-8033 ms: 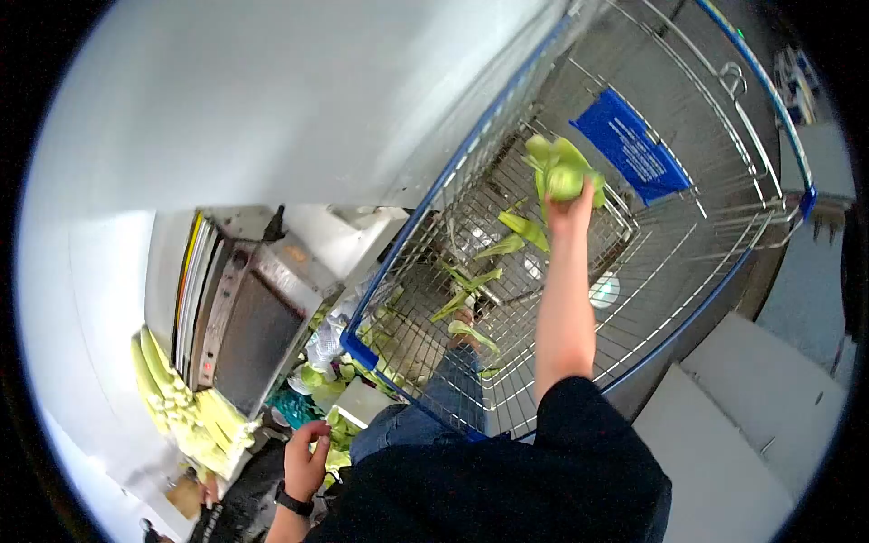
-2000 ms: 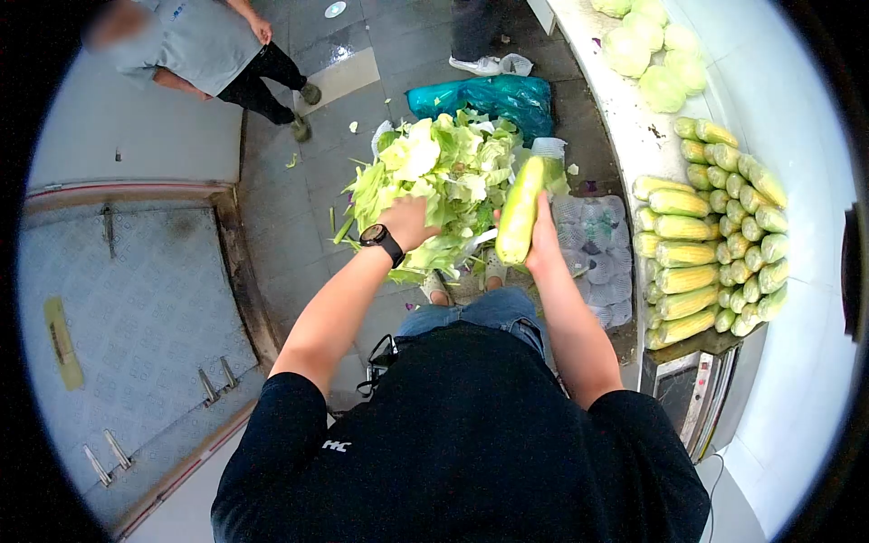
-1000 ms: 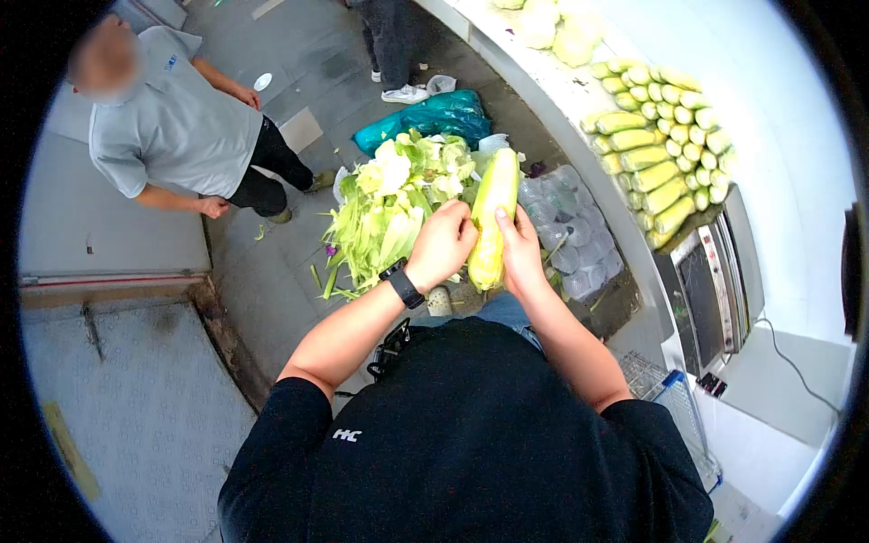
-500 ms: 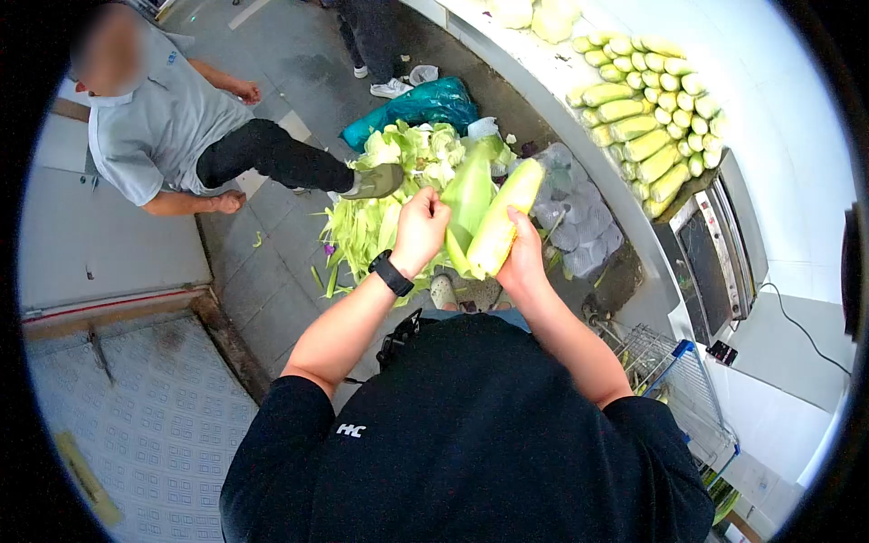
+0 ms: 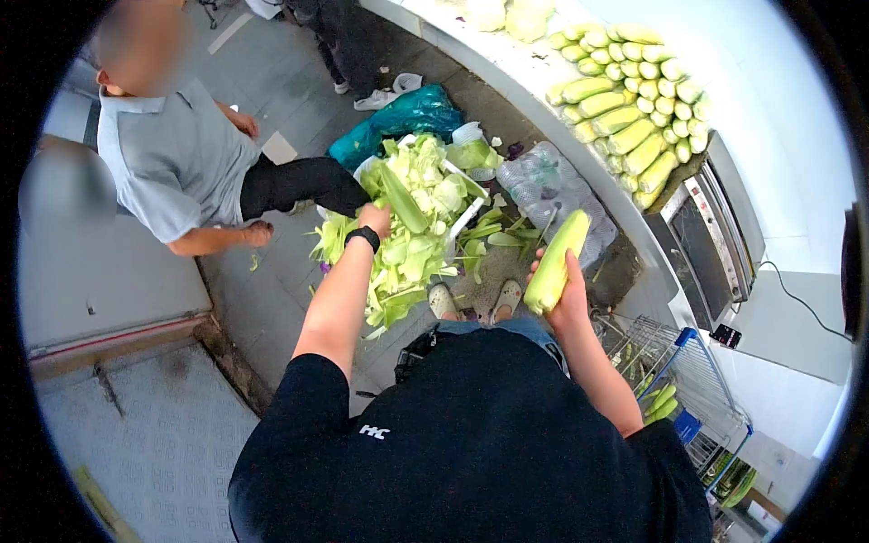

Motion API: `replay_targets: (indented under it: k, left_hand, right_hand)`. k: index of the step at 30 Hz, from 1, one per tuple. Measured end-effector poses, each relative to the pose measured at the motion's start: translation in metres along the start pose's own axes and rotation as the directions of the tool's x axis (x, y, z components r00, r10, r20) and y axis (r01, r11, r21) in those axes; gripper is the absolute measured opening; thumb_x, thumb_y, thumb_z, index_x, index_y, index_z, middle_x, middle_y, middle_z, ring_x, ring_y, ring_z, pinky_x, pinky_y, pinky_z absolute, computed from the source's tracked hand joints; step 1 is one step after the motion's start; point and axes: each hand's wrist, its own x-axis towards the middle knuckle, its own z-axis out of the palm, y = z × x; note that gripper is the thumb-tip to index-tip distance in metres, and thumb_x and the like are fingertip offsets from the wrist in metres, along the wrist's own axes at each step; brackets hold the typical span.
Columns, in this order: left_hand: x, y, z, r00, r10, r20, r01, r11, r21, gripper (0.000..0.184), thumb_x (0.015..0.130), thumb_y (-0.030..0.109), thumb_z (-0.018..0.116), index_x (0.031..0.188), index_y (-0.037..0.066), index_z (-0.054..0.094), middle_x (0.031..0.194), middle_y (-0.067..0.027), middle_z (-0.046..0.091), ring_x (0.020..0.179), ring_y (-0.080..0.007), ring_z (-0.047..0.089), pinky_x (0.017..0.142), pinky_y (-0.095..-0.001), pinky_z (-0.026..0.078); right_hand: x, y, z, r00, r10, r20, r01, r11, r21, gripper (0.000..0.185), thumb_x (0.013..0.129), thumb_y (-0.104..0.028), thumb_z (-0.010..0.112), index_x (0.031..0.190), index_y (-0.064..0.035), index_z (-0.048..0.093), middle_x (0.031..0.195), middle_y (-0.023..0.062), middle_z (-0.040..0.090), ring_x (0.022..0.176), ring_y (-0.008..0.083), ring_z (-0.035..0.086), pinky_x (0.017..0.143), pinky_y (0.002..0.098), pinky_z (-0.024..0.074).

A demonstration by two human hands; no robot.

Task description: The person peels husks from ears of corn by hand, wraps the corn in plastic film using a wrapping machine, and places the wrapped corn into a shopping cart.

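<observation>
Looks like husk-discard step: left hand (image 5: 373,219) at husk leaf (image 5: 404,201), can't tell if gripping. Right hand (image 5: 571,297) holds corn ear (image 5: 559,261); next move likely needs left free.

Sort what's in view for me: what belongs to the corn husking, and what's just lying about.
Seems part of the job:
- corn cob in the right hand
- long husk leaf at the left hand
- leaf pile
- stacked cobs, probably finished ones

Probably just lying about:
- teal bag
- clear plastic bundle
- pale round vegetables beyond the cobs
</observation>
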Motion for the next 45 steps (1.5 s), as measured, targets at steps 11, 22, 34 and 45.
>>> replay_targets:
  k: [11, 22, 34, 45]
  left_hand:
    - [-0.265, 0.185, 0.124, 0.227, 0.355, 0.907, -0.281, 0.916, -0.288, 0.062, 0.093, 0.029, 0.068, 0.143, 0.004, 0.040, 0.134, -0.0076, 0.056, 0.117, -0.0170, 0.055, 0.099, -0.0328, 0.046]
    - [-0.373, 0.263, 0.230, 0.375, 0.631, 0.679, -0.051, 0.746, -0.664, 0.058, 0.087, 0.015, 0.074, 0.136, -0.001, 0.047, 0.132, -0.0120, 0.058, 0.123, -0.0218, 0.056, 0.109, -0.0370, 0.042]
    - [-0.392, 0.350, 0.340, 0.395, 0.676, 0.622, -0.348, 0.737, -0.579, 0.062, 0.079, -0.007, 0.072, 0.134, 0.008, 0.046, 0.127, -0.0070, 0.058, 0.114, -0.0178, 0.058, 0.094, -0.0308, 0.051]
    - [-0.398, 0.509, 0.567, -0.184, 0.577, 0.796, -0.949, 0.107, -0.297, 0.047, 0.075, 0.009, 0.078, 0.117, 0.003, 0.058, 0.108, -0.0129, 0.067, 0.098, -0.0225, 0.065, 0.086, -0.0327, 0.052]
  right_hand:
    - [-0.047, -0.067, 0.001, 0.976, -0.123, 0.182, 0.215, 0.706, -0.675, 0.094, 0.072, -0.014, 0.084, 0.148, -0.0076, 0.028, 0.125, 0.0129, 0.057, 0.110, 0.0240, 0.057, 0.098, 0.0381, 0.0455]
    - [-0.087, -0.226, -0.086, 0.947, -0.100, 0.306, 0.305, 0.581, -0.754, 0.086, 0.070, 0.004, 0.081, 0.143, -0.0101, 0.038, 0.131, 0.0067, 0.055, 0.116, 0.0156, 0.055, 0.095, 0.0296, 0.0473]
    - [-0.075, -0.342, -0.180, 0.813, -0.495, 0.308, 0.552, 0.486, -0.677, 0.066, 0.073, 0.008, 0.077, 0.133, -0.0073, 0.052, 0.124, 0.0029, 0.054, 0.114, 0.0157, 0.057, 0.095, 0.0313, 0.0511]
    - [-0.107, -0.527, -0.251, 0.590, -0.799, 0.115, 0.212, 0.016, -0.977, 0.058, 0.072, 0.000, 0.074, 0.127, -0.0042, 0.057, 0.122, 0.0106, 0.058, 0.105, 0.0237, 0.063, 0.089, 0.0323, 0.0530]
